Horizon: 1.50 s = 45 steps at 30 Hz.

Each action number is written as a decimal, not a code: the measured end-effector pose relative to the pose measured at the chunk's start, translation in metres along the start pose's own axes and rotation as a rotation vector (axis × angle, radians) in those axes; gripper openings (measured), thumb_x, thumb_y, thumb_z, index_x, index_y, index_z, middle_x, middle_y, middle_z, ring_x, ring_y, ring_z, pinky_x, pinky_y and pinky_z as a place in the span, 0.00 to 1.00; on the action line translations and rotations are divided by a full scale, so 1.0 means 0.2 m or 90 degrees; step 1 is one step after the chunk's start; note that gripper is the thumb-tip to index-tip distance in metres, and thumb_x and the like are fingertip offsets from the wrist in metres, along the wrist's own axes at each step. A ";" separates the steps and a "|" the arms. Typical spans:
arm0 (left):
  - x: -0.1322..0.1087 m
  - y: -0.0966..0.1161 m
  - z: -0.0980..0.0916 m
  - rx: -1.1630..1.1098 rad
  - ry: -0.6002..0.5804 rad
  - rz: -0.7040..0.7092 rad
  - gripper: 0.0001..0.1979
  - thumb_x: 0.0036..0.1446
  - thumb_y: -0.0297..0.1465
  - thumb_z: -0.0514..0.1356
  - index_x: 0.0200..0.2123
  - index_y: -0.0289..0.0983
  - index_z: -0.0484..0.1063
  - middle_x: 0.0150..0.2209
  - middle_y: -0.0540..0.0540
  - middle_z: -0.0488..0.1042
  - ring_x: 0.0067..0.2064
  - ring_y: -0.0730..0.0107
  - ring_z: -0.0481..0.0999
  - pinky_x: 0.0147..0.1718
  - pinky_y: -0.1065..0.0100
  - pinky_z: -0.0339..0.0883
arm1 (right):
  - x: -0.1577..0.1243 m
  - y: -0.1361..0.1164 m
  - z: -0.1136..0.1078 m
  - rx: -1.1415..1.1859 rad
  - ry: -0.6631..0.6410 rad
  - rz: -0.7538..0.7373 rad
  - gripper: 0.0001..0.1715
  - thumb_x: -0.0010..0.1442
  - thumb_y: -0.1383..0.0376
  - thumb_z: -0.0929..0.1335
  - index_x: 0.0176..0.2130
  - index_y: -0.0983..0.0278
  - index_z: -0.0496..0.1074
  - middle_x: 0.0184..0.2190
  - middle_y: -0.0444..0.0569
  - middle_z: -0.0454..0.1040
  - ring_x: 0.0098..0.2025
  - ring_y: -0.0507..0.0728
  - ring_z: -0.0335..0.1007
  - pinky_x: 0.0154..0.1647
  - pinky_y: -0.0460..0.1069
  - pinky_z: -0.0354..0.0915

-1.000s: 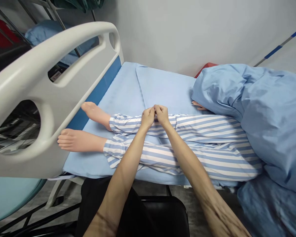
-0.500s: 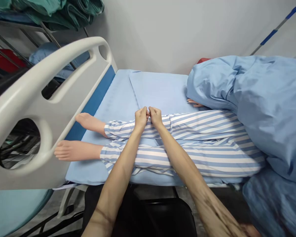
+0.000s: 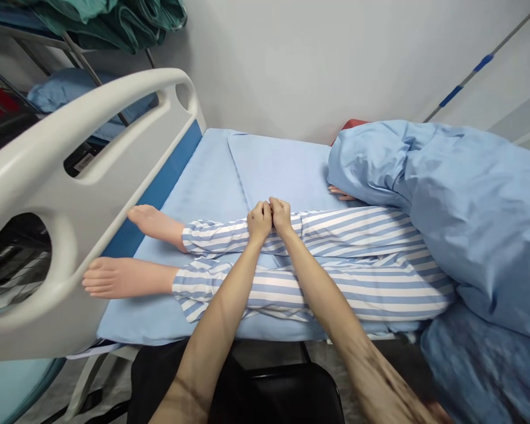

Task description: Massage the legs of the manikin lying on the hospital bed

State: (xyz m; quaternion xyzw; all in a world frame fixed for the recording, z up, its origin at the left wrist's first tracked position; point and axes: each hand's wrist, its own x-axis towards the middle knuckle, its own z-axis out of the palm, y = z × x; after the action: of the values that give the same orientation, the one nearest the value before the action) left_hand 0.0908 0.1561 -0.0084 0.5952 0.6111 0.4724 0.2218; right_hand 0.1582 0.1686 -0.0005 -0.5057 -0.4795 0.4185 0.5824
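Both my hands are closed into fists and held side by side over the far leg of a mannequin. My left hand (image 3: 259, 221) sits close against my right hand (image 3: 281, 217), with their knuckles nearly meeting. No object shows in either fist, though the curled fingertips are hidden. Beneath them run the blue-and-white striped trousers (image 3: 348, 228), whose cloth is not visibly drawn up around the fists. The mannequin's bare feet, a far foot (image 3: 155, 225) and a near foot (image 3: 128, 278), point left.
A blue-sheeted bed (image 3: 274, 162) bears the mannequin. At left rises its cream footboard (image 3: 128, 147). A bunched blue quilt (image 3: 459, 200) covers the right side, with mannequin fingers (image 3: 341, 193) poking out below. A black chair (image 3: 298, 388) stands near my legs; green cloths (image 3: 128, 23) lie on a rack.
My view has shifted slightly, moving the bed and quilt a little left and down in the picture. Both fists remain together over the far leg, their knuckles now turned more upward.
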 end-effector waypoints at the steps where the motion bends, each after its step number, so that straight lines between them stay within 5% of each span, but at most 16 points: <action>1: 0.00 0.00 0.00 0.008 -0.003 0.004 0.17 0.62 0.34 0.47 0.22 0.37 0.61 0.20 0.50 0.65 0.24 0.74 0.61 0.28 0.68 0.48 | 0.00 0.00 0.00 -0.010 0.001 -0.001 0.22 0.56 0.57 0.61 0.19 0.62 0.46 0.17 0.39 0.45 0.22 0.47 0.42 0.21 0.45 0.48; 6: 0.00 0.00 -0.02 0.018 -0.003 0.014 0.16 0.62 0.33 0.47 0.23 0.38 0.62 0.21 0.49 0.65 0.25 0.73 0.62 0.29 0.68 0.46 | -0.01 -0.07 0.00 -0.106 -0.004 0.014 0.21 0.55 0.58 0.60 0.19 0.62 0.47 0.17 0.39 0.46 0.22 0.48 0.43 0.21 0.45 0.49; 13: 0.00 0.00 -0.03 0.017 -0.037 0.026 0.17 0.62 0.34 0.48 0.21 0.38 0.58 0.19 0.50 0.63 0.24 0.73 0.60 0.28 0.68 0.45 | 0.03 -0.29 -0.06 -0.278 -0.098 -0.140 0.23 0.57 0.58 0.61 0.17 0.63 0.48 0.16 0.39 0.45 0.21 0.46 0.43 0.23 0.45 0.45; 22: -0.01 0.00 -0.02 0.015 -0.018 -0.001 0.17 0.61 0.34 0.47 0.20 0.38 0.56 0.19 0.50 0.64 0.25 0.73 0.60 0.28 0.69 0.49 | -0.01 0.00 -0.05 -0.234 -0.003 -0.072 0.22 0.58 0.56 0.60 0.18 0.63 0.52 0.16 0.39 0.50 0.22 0.47 0.47 0.23 0.45 0.47; 30: 0.06 0.09 -0.08 -0.008 -0.112 0.024 0.18 0.57 0.33 0.50 0.16 0.38 0.56 0.17 0.51 0.60 0.23 0.74 0.58 0.26 0.69 0.49 | 0.00 -0.02 -0.06 -0.111 0.024 -0.036 0.22 0.59 0.58 0.59 0.18 0.62 0.50 0.17 0.40 0.49 0.23 0.48 0.47 0.24 0.45 0.50; 37: 0.13 0.32 -0.07 -0.182 -0.040 0.028 0.19 0.57 0.35 0.49 0.15 0.37 0.55 0.15 0.53 0.56 0.21 0.77 0.57 0.24 0.72 0.52 | 0.03 -0.04 -0.09 -0.043 0.079 0.035 0.22 0.59 0.55 0.59 0.20 0.61 0.49 0.16 0.41 0.50 0.23 0.48 0.48 0.23 0.45 0.53; 41: 0.09 0.21 0.05 -0.117 -0.023 -0.018 0.18 0.57 0.33 0.49 0.16 0.37 0.55 0.16 0.52 0.58 0.22 0.76 0.57 0.25 0.71 0.52 | 0.05 -0.02 -0.09 0.005 0.110 0.055 0.21 0.59 0.55 0.59 0.21 0.61 0.47 0.16 0.40 0.49 0.21 0.48 0.47 0.22 0.45 0.53; 45: 0.04 0.08 0.10 0.006 -0.076 0.050 0.16 0.59 0.31 0.48 0.18 0.38 0.57 0.20 0.50 0.64 0.24 0.73 0.60 0.28 0.69 0.50 | 0.04 0.00 -0.09 -0.005 0.116 0.050 0.21 0.58 0.55 0.59 0.21 0.61 0.46 0.17 0.39 0.47 0.21 0.48 0.46 0.22 0.45 0.53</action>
State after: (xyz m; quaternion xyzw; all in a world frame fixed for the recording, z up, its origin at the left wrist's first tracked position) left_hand 0.1139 0.1667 -0.0027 0.6470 0.5751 0.4414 0.2360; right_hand 0.1770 0.1734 -0.0002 -0.5621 -0.4059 0.3919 0.6047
